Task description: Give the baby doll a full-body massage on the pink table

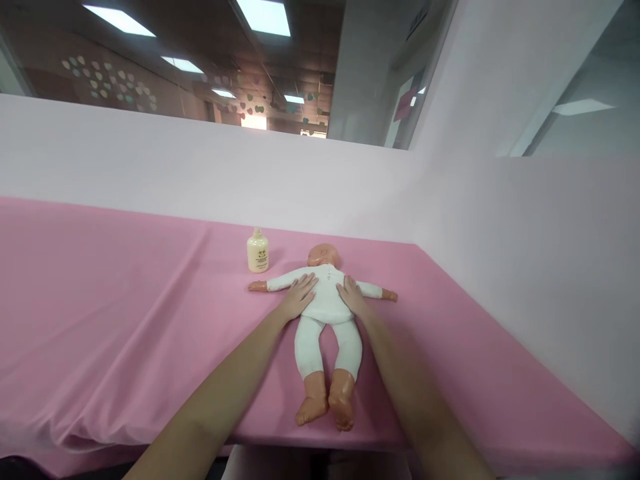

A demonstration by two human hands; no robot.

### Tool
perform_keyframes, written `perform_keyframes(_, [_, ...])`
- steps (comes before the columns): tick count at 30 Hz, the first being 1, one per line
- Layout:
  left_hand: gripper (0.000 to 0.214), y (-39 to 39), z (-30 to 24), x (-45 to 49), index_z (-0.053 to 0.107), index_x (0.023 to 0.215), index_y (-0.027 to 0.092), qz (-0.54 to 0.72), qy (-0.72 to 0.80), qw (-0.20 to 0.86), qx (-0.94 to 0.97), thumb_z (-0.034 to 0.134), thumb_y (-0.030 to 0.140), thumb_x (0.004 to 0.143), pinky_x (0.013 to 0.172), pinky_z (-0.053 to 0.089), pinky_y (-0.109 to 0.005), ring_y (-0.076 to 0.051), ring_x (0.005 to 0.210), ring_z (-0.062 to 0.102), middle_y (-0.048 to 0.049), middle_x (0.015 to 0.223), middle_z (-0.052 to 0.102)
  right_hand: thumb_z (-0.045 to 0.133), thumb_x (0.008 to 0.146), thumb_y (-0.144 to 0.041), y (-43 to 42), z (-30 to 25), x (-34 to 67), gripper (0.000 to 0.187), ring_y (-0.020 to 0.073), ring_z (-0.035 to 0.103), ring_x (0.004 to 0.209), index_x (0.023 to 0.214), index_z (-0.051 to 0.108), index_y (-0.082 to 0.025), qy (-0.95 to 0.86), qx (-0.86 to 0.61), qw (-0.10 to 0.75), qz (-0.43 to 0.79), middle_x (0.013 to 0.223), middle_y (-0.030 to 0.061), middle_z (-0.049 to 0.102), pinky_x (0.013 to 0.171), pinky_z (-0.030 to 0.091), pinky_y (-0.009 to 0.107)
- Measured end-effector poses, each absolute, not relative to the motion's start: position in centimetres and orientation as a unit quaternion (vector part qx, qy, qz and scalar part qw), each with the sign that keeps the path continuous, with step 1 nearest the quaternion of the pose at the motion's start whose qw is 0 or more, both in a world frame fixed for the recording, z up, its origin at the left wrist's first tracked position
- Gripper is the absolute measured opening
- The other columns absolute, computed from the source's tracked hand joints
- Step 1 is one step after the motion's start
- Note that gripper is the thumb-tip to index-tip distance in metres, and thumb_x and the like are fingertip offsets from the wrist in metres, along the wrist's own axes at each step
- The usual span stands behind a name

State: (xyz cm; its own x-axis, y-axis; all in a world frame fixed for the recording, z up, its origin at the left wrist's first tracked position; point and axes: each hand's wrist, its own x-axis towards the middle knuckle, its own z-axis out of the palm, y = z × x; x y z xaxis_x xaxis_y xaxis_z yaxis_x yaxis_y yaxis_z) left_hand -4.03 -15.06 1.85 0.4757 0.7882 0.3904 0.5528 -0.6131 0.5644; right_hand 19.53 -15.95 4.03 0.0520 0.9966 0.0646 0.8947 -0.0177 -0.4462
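A baby doll in a white bodysuit lies on its back on the pink cloth, arms spread, bare feet toward me. My left hand lies flat with fingers stretched on the doll's chest at its left side. My right hand rests flat on the other side of the torso, fingers extended. Neither hand grips anything. A small cream bottle stands upright just beyond the doll's outstretched arm, left of its head.
The pink cloth covers a long table with folds at the left and a front edge near me. Pale pink walls close the back and right side. A window above shows ceiling lights.
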Motion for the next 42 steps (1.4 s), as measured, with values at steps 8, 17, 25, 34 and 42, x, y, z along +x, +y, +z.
perform_keyframes(8, [0.059,-15.6,2.1,-2.6,0.039,0.159,0.024,0.299,0.379,0.159,0.861,0.031,0.043,0.104,0.128,0.014,-0.063,-0.030,0.161,0.017,-0.0103,0.170,0.028,0.020,0.106,-0.059,-20.3,5.5,16.6,0.077,0.0282,0.003,0.162,0.167,0.009,-0.013,-0.781,-0.589,0.158,0.136,0.173,0.0168,0.008,0.128,0.009,0.056])
perform_keyframes(17, [0.063,-16.4,1.4,-1.8,0.029,0.164,0.026,0.320,0.320,0.088,0.887,0.033,0.044,0.104,0.127,0.020,-0.060,-0.032,0.161,0.016,-0.0106,0.171,0.024,0.022,0.109,-0.045,-18.6,5.9,17.1,0.061,0.0204,0.014,0.161,0.162,0.032,-0.017,-0.863,-0.455,0.194,0.104,0.169,0.0099,0.029,0.131,0.010,0.047])
perform_keyframes(25, [0.059,-16.1,0.9,-2.1,0.040,0.159,0.026,0.285,0.291,0.074,0.910,0.035,0.048,0.104,0.128,0.017,-0.062,-0.030,0.158,0.028,-0.0107,0.165,0.039,0.017,0.109,-0.047,-16.9,6.0,18.0,0.064,0.0227,0.004,0.162,0.166,0.020,-0.018,-0.792,-0.564,0.206,0.110,0.172,0.0076,0.016,0.130,0.013,0.050])
perform_keyframes(34, [0.051,-16.6,1.8,-2.1,0.058,0.145,0.028,0.309,0.321,0.133,0.886,0.032,0.040,0.104,0.128,0.021,-0.058,-0.025,0.153,0.038,-0.0073,0.158,0.051,0.019,0.107,-0.046,-19.1,6.4,15.8,0.070,0.0359,0.010,0.161,0.164,0.021,-0.005,-0.727,-0.662,0.136,0.124,0.170,0.0216,0.015,0.123,0.023,0.063])
perform_keyframes(42, [0.043,-18.8,5.9,-1.6,0.071,0.089,0.025,0.411,0.309,0.153,0.844,0.033,0.042,0.100,0.102,0.053,-0.048,-0.026,0.103,0.069,-0.0108,0.102,0.076,0.032,0.104,-0.041,-21.9,6.8,13.1,0.072,0.0405,0.011,0.160,0.163,0.022,-0.002,-0.743,-0.656,0.097,0.084,0.168,0.0272,0.019,0.123,0.018,0.069])
